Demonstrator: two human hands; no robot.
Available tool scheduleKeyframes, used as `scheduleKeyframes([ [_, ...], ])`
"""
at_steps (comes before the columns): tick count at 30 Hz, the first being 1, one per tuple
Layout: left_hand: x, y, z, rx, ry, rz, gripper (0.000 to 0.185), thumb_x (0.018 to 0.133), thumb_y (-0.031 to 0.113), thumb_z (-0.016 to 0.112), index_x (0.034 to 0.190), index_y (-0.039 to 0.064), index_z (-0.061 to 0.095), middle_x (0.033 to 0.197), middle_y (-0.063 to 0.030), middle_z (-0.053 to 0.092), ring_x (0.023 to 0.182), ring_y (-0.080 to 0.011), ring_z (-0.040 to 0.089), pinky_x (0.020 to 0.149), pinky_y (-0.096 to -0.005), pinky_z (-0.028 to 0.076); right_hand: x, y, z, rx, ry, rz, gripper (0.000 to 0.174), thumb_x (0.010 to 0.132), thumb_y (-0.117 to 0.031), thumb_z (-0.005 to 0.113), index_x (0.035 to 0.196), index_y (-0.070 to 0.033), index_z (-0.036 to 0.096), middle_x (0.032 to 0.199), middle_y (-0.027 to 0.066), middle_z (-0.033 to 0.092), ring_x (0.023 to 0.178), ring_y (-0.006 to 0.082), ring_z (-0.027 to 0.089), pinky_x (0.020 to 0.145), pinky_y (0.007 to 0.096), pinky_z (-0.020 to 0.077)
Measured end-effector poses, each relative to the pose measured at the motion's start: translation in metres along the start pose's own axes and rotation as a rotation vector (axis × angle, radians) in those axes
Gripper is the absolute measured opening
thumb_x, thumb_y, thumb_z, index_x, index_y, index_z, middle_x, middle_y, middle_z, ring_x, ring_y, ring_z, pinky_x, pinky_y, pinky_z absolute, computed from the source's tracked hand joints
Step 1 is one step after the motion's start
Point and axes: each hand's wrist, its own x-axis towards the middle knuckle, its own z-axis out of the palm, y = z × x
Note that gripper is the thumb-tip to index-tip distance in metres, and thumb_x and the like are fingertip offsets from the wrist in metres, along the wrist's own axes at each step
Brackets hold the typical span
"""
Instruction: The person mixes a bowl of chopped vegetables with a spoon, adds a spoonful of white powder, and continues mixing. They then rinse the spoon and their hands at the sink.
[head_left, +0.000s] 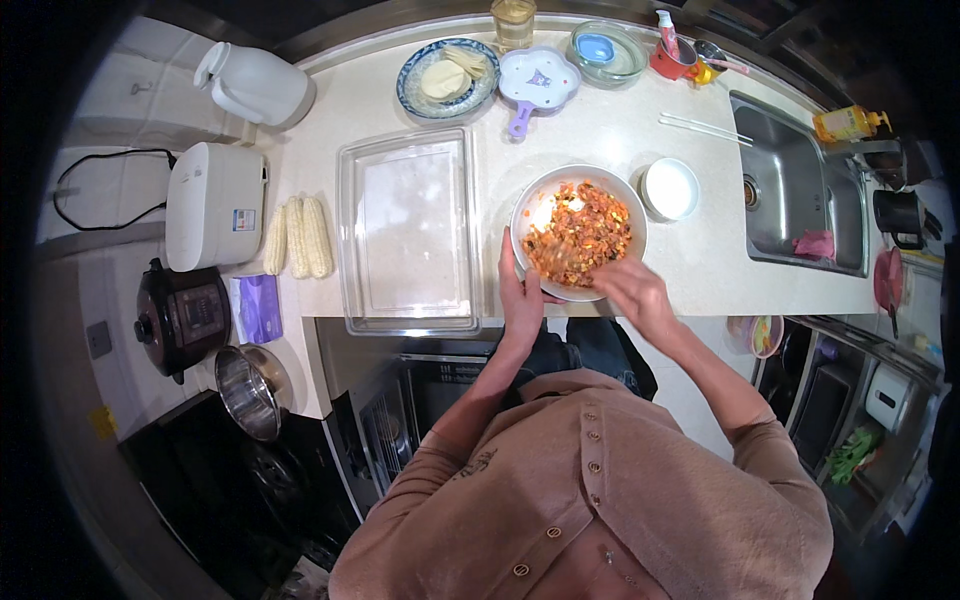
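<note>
A white bowl (640, 196) stands near the counter's front edge, with a chopped orange-red filling (592, 225) flecked with yellow and dark bits. My left hand (520, 296) cups the bowl's near left side, thumb up by the rim and fingers partly hidden underneath. Over the near right rim, my right hand (636, 292) has its fingers closed on a utensil (556, 253). The utensil's end is blurred in the filling, so its exact kind cannot be told. A small white bowl (671, 189) sits just to the right.
A clear rectangular tray (409, 324) lies left, slightly past the counter edge. Beyond are a patterned plate (409, 94) with dough wrappers (448, 81), a purple-handled dish (538, 79) and a glass bowl (634, 66). White corn cobs (298, 238) lie left; chopsticks (705, 129) point toward the sink (784, 187).
</note>
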Motion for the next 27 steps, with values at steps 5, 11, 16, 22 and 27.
scheduleKeyframes([
  [5,-0.002,0.002,0.001,-0.017,-0.001,0.009,0.076,0.092,-0.008,0.038,0.162,0.01,0.015,0.157,-0.017,0.029,0.108,-0.0298,0.066,0.059,-0.0302,0.067,0.01,0.02,-0.018,-0.076,0.188,0.153,0.015,0.088,0.0,0.071,0.101,0.004,0.076,0.099,0.0178,0.073,0.093,0.0313,0.069,0.081,0.0389,0.0565],
  [11,0.0,0.001,0.001,-0.016,-0.009,0.009,0.077,0.092,-0.008,0.037,0.163,0.011,0.015,0.158,-0.0166,0.03,0.108,-0.0295,0.066,0.059,-0.0306,0.067,0.012,0.02,-0.002,-0.255,0.254,0.127,0.016,0.086,0.003,0.072,0.101,0.007,0.074,0.099,0.021,0.072,0.089,0.0342,0.068,0.076,0.0401,0.0576],
  [16,-0.001,0.001,0.002,0.024,0.002,-0.006,0.077,0.093,-0.007,0.038,0.163,0.012,0.014,0.157,-0.0162,0.03,0.107,-0.029,0.066,0.059,-0.0306,0.066,-0.007,0.0,0.032,-0.066,0.245,0.071,0.016,0.086,0.004,0.072,0.101,0.008,0.074,0.098,0.0206,0.071,0.087,0.0334,0.068,0.075,0.0401,0.0563],
  [22,0.001,0.0,0.001,0.0,-0.012,0.011,0.077,0.093,-0.007,0.039,0.163,0.013,0.014,0.157,-0.0162,0.03,0.108,-0.0292,0.066,0.059,-0.0307,0.066,0.016,0.021,0.003,-0.13,0.27,0.095,0.015,0.087,0.003,0.071,0.101,0.007,0.074,0.095,0.0212,0.071,0.085,0.0335,0.069,0.075,0.0398,0.0565],
  [27,-0.001,0.0,0.001,0.032,-0.012,0.022,0.077,0.093,-0.008,0.039,0.163,0.013,0.014,0.157,-0.0166,0.03,0.108,-0.0291,0.066,0.059,-0.0303,0.066,0.025,0.032,-0.004,-0.176,0.255,0.113,0.016,0.087,0.003,0.071,0.102,0.008,0.074,0.098,0.0195,0.071,0.09,0.0332,0.069,0.077,0.04,0.057],
])
